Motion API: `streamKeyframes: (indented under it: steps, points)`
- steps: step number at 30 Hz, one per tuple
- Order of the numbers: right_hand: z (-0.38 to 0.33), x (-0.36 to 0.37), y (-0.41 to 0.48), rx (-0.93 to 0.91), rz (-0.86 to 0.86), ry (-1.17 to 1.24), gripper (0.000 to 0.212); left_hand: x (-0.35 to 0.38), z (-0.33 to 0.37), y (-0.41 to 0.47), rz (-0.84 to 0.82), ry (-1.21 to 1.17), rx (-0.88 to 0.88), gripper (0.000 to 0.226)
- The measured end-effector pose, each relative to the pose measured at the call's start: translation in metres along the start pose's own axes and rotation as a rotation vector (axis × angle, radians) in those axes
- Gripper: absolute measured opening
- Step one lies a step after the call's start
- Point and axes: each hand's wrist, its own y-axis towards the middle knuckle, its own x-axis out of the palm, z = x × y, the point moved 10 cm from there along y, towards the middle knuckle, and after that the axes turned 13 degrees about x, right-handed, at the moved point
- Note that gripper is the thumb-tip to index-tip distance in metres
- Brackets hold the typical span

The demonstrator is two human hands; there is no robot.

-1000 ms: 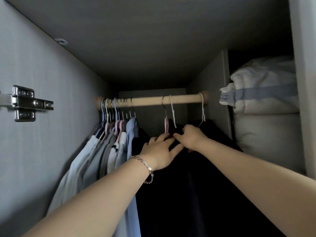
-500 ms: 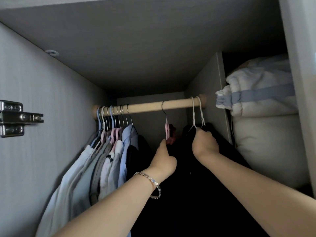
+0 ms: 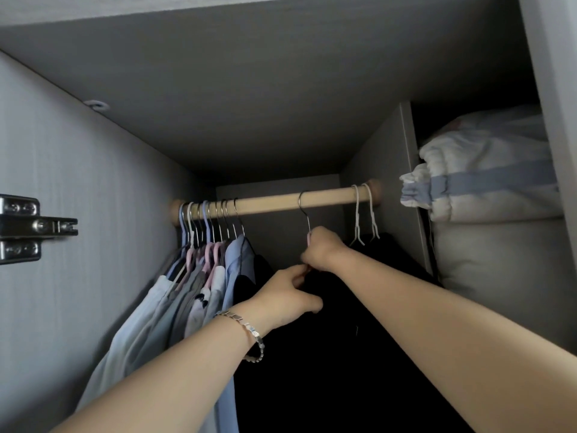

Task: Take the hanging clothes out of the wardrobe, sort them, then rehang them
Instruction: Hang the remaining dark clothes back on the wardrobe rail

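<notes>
Moved left off the two white hangers [image 3: 363, 214], now grips with the right hand [image 3: 323, 250] the neck of the pink hanger [image 3: 308, 237] just under its metal hook, likely to lift it off the rod [image 3: 271, 205]. Pinches with the left hand [image 3: 287, 296] the dark garment [image 3: 327, 332] hanging below, apparently to steady it. Keeps light shirts [image 3: 199, 285] bunched at the rod's left end. Shows no surface, only grey wardrobe walls [image 3: 93, 182], door hinge [image 3: 34, 228], folded bedding [image 3: 487, 170] in the neighbouring compartment.
</notes>
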Motion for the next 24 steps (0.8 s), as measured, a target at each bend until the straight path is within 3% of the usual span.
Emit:
streamKeyframes:
  steps: [5, 7, 9, 10, 12, 16, 19, 20, 22, 24]
  points:
    - [0.025, -0.021, 0.012, 0.04, 0.116, 0.038, 0.011, 0.027, 0.015, 0.001, -0.127, -0.017, 0.029, 0.083]
    - [0.036, -0.035, 0.014, 0.061, 0.159, 0.045, 0.023, 0.022, 0.026, 0.002, -0.064, 0.096, 0.083, 0.049]
    - [0.047, -0.04, 0.016, 0.085, 0.14, 0.077, 0.03, -0.016, 0.043, -0.004, 0.124, 0.65, 0.155, 0.024]
    - [0.048, -0.04, 0.015, 0.064, 0.153, 0.058, 0.031, -0.036, 0.05, -0.01, 0.22, 0.914, 0.158, 0.025]
    - [0.046, -0.039, 0.011, 0.013, 0.249, -0.018, 0.033, -0.07, 0.044, -0.021, 0.303, 1.162, 0.043, 0.031]
    - [0.044, -0.025, 0.007, -0.029, 0.465, -0.212, 0.045, -0.084, 0.025, -0.031, 0.268, 1.256, -0.087, 0.034]
    - [0.015, -0.007, -0.014, -0.28, 0.577, -0.238, 0.043, -0.089, 0.021, -0.031, 0.306, 1.065, -0.065, 0.019]
    - [0.004, 0.004, -0.017, -0.375, 0.51, -0.149, 0.038, -0.089, 0.018, -0.031, 0.314, 0.947, -0.057, 0.017]
    - [-0.003, 0.023, -0.017, -0.296, 0.192, 0.189, 0.018, -0.074, 0.012, -0.028, 0.262, 0.743, -0.005, 0.025]
    - [-0.006, 0.056, -0.009, -0.111, -0.209, 0.507, 0.032, -0.057, 0.012, -0.027, 0.219, 0.547, 0.102, 0.048]
